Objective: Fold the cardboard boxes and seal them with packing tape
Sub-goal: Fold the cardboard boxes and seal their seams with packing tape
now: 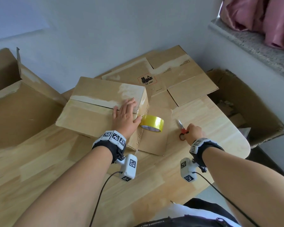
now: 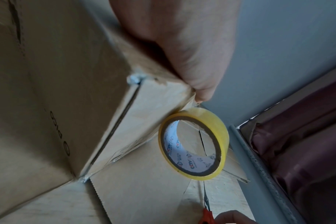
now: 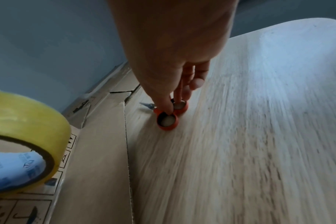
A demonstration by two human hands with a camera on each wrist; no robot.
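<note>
Wooden desk (image 1: 203,115): left hand (image 1: 126,114) flat on the folded cardboard box (image 1: 95,104) beside the yellow tape roll (image 1: 152,125); right hand (image 1: 194,132) pinches half-hidden red-handled scissors (image 1: 182,127), whose finger loops only the wrist view shows.

Both bare forearms reach forward from the bottom of the head view, each with a black wrist strap carrying a white camera block and a trailing cable. The left hand (image 1: 126,114) lies palm down with fingers straight and spread, the thumb stretched out to the right; the left wrist view shows that thumb (image 2: 197,63) pointing down, its tip pressed against an edge. The right hand (image 1: 194,131) is further right and nearer the body, knuckles up and fingers curled downward. From the right wrist view its fingertips (image 3: 170,104) are pushed into two small red handle loops beneath the palm.
</note>
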